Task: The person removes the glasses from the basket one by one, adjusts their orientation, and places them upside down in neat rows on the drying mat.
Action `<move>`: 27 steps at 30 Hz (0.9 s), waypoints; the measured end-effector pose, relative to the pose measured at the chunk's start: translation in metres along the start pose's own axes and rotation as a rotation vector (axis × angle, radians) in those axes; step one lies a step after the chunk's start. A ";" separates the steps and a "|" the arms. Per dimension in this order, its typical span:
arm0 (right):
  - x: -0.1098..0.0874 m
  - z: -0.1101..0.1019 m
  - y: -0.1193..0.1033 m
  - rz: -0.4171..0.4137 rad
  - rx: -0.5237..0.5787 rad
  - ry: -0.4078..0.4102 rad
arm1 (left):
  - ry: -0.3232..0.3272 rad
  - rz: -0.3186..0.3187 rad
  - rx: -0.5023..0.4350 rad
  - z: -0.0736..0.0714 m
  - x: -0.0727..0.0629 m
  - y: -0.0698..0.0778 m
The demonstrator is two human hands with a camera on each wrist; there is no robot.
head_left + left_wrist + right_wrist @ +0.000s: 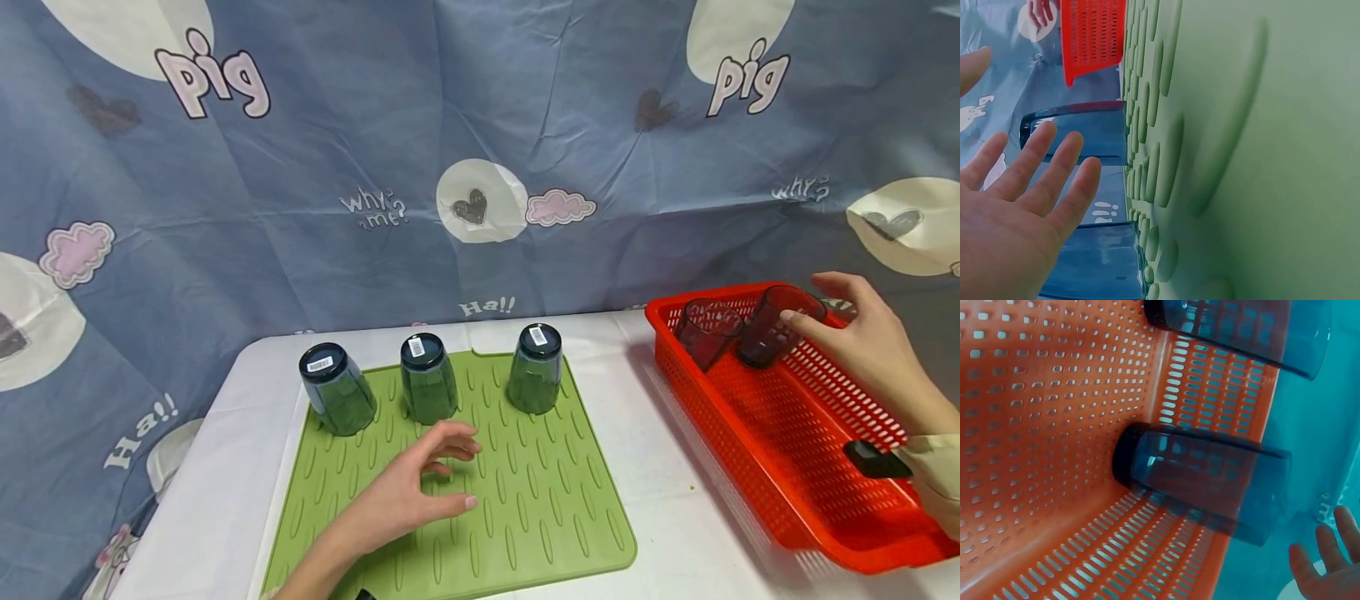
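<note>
My left hand (pixel 408 492) hovers over the green ribbed mat (pixel 540 517), fingers and thumb spread apart and holding nothing. Three tinted glasses stand upside down along the mat's far side: a left glass (pixel 341 392), a middle glass (pixel 429 383) and a right glass (pixel 535 375). At the red basket (pixel 738 458), my right hand (pixel 873 333) is beside the nearer of two upright glasses, the right-hand glass (pixel 772 329). Its thumb overlaps that glass in the head view, while the right wrist view shows the fingers (pixel 1329 550) apart from the glass. The other basket glass (pixel 705 333) stands at its left.
A white cloth (pixel 645 425) covers the table between mat and basket. Behind hangs a blue printed curtain (pixel 360 133) close to the table's back edge. The basket's raised perforated walls surround the two glasses at its far end.
</note>
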State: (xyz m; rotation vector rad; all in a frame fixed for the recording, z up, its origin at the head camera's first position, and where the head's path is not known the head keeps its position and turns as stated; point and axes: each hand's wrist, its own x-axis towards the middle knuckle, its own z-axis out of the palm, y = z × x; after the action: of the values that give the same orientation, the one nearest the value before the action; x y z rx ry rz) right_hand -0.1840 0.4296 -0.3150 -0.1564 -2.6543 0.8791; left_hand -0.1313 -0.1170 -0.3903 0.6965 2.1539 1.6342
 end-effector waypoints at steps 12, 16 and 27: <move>0.015 0.004 0.020 0.060 0.036 0.007 | -0.022 0.017 0.014 0.001 0.001 -0.002; 0.017 0.005 0.025 0.080 0.072 0.011 | -0.022 0.016 0.022 0.001 0.001 -0.002; 0.027 0.005 0.032 0.112 0.082 -0.077 | -0.022 0.005 0.031 0.003 0.001 -0.002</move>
State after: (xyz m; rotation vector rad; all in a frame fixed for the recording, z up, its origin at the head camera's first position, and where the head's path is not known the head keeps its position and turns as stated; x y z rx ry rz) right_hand -0.2115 0.4583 -0.3305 -0.2585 -2.6970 1.0475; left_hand -0.1306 -0.1150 -0.3931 0.7263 2.1679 1.5916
